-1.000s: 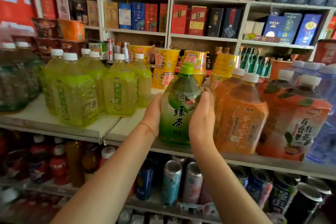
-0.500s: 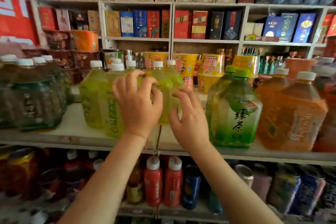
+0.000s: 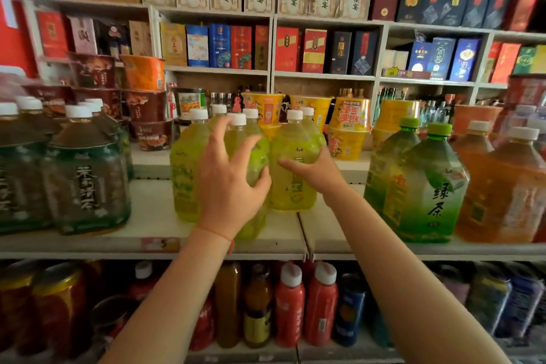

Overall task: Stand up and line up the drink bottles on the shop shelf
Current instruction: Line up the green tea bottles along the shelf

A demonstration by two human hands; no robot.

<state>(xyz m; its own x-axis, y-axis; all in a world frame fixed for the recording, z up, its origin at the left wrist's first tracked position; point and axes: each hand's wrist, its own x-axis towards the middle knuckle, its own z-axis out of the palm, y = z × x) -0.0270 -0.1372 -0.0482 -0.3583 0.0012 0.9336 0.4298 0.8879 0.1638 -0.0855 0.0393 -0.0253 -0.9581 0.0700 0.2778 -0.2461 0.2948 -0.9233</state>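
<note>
Several yellow-green tea bottles with white caps stand clustered mid-shelf on the white shelf board (image 3: 147,224). My left hand (image 3: 230,186) wraps its spread fingers and thumb round the front yellow-green bottle (image 3: 255,156), hiding most of it. My right hand (image 3: 316,174) grips the right side of the neighbouring yellow bottle (image 3: 291,186), thumb across its front. Both bottles are upright. Two green-capped green tea bottles (image 3: 428,186) stand to the right.
Dark green tea bottles (image 3: 85,180) fill the shelf's left end and orange tea bottles (image 3: 502,186) the right. Stacked instant noodle cups (image 3: 348,127) sit behind. Red bottles and cans (image 3: 291,304) line the lower shelf. Bare board shows between the groups.
A second ago both hands set down the green tea bottle beside the orange ones. They moved left to the yellow-green bottles and now each hand has closed round a bottle.
</note>
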